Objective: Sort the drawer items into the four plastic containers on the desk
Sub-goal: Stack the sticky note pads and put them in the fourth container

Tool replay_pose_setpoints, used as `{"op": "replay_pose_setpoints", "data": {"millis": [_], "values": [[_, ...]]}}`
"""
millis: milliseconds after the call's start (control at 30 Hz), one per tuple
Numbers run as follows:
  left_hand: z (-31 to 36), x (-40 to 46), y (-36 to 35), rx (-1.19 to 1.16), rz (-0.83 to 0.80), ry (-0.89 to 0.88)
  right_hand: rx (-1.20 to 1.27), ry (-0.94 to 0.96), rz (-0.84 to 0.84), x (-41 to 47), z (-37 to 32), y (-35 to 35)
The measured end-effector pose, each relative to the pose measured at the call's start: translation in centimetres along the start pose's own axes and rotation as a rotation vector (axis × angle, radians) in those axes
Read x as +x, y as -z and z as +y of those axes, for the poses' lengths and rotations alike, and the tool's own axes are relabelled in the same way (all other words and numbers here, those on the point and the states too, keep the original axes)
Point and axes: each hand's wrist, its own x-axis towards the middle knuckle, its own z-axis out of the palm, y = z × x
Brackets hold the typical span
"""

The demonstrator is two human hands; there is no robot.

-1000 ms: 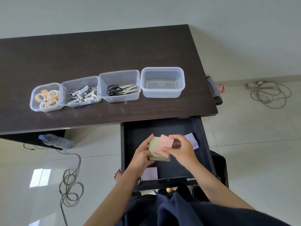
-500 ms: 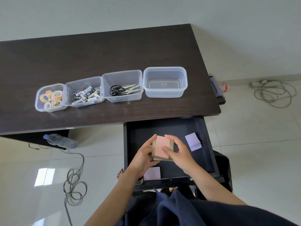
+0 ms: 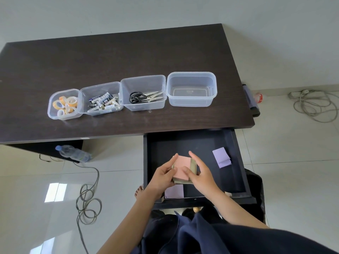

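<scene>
Drawer (image 3: 236,162), pulled out below the tabletop's (image 3: 128,57) near edge, is my landmark. Above its middle: note stack (image 3: 182,168), pink sheet on top, olive pads beneath, held between both my hands. My left hand (image 3: 163,176) grips the stack's left side, fingers curled along its edge and thumb on the pink sheet. My right hand (image 3: 201,174) grips the right side, thumb across the pink top, fingers curved round the far edge. On the drawer's floor, right of the stack: purple pad (image 3: 221,157), apart from my hands. At the drawer's front, under my left wrist: second purple pad (image 3: 174,191). On the tabletop beyond the drawer, a row of four tubs, left to right: tape tub (image 3: 64,104), battery tub (image 3: 100,99), scissors tub (image 3: 144,93), empty tub (image 3: 191,88), the last directly behind the drawer.
</scene>
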Motion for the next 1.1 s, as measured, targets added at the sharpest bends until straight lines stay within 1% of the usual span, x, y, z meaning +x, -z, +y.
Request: {"op": "replay_pose_setpoints", "data": {"millis": [200,333,633,933,1100], "values": [[-0.3,0.1,-0.4,0.048,0.026,-0.001,0.054,-0.073,0.059,-0.4,0.0,-0.7],[0.0,0.2,-0.8,0.068,0.033,-0.014,0.066,-0.045,0.087,-0.8,-0.6,-0.9],[0.0,0.5,-0.5,0.242,0.022,-0.050,0.125,-0.046,0.061,-1.0,-2.6,-1.2],[1.0,-0.6,-0.5,0.320,-0.003,-0.081,0.165,-0.087,0.021,-0.8,-2.4,-1.3],[0.5,-0.3,-0.2,0.271,0.014,-0.049,0.174,-0.071,0.027,-0.6,-2.3,-1.5]]}}
